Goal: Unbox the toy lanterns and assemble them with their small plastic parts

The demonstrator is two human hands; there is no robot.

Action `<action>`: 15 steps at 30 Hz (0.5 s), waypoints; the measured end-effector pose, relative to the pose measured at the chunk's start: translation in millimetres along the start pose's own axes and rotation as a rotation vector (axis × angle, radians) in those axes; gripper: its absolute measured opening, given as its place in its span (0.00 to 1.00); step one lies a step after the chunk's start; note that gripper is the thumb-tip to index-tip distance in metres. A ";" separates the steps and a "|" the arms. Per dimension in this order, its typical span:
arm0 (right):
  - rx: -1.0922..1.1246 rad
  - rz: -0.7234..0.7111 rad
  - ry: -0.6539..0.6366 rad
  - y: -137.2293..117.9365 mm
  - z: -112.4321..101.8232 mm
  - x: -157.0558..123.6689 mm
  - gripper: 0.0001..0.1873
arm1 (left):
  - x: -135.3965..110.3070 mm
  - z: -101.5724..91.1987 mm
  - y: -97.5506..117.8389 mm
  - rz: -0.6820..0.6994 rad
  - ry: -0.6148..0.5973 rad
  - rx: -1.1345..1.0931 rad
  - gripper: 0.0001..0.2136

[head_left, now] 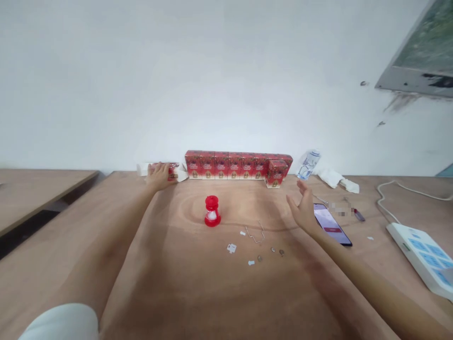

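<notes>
My left hand [159,177] has its fingers over an opened red cardboard box [173,172], which lies on its side by the wall with white flaps spread at both ends. The hand covers the box's middle. My right hand [302,208] hovers over the table with fingers apart and nothing in it, just left of a phone [331,224]. Between the hands stands a small red toy lantern [212,212] with a clear window and something white inside. Behind it runs a row of red boxes [221,166], with one box [275,174] set in front at the right end.
A bent thin wire [255,239], white scraps [231,248] and small round metal pieces [281,252] lie on the table. A tilted clear bottle [309,165] and crumpled white tissue [334,179] are at the wall. A white power strip [421,257] with its cord is at right.
</notes>
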State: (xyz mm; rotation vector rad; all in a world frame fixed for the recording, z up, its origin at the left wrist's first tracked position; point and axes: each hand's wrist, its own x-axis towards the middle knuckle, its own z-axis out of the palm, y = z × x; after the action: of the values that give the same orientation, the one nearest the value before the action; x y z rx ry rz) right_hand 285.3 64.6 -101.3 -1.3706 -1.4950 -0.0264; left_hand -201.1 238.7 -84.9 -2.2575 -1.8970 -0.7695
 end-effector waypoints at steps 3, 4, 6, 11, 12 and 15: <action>-0.064 -0.043 -0.050 -22.4 -8.8 -21.9 0.30 | 2.5 -2.2 -6.2 0.008 0.072 0.009 0.27; -0.076 -0.050 -0.069 -29.1 -9.7 -27.4 0.30 | 0.1 -4.8 -6.8 0.030 0.115 -0.001 0.25; -0.080 -0.070 -0.104 -40.4 -9.2 -36.8 0.29 | -9.0 -13.7 -4.6 0.069 0.185 -0.031 0.22; -0.028 -0.192 -0.325 -64.1 2.7 -66.5 0.21 | -57.8 -42.0 21.6 0.125 0.192 0.027 0.20; -0.019 -0.244 -0.390 -70.1 6.2 -73.9 0.20 | -72.3 -45.1 29.3 0.136 0.168 0.054 0.21; -0.028 -0.446 -0.586 -89.4 15.1 -92.6 0.17 | -118.7 -49.4 53.3 0.138 0.084 0.046 0.21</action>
State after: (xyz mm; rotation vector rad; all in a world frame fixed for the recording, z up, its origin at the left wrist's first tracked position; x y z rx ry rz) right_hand 190.2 -22.0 -117.4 -1.0847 -2.2790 0.0803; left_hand -178.2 101.5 -80.3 -2.2619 -1.6848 -0.7797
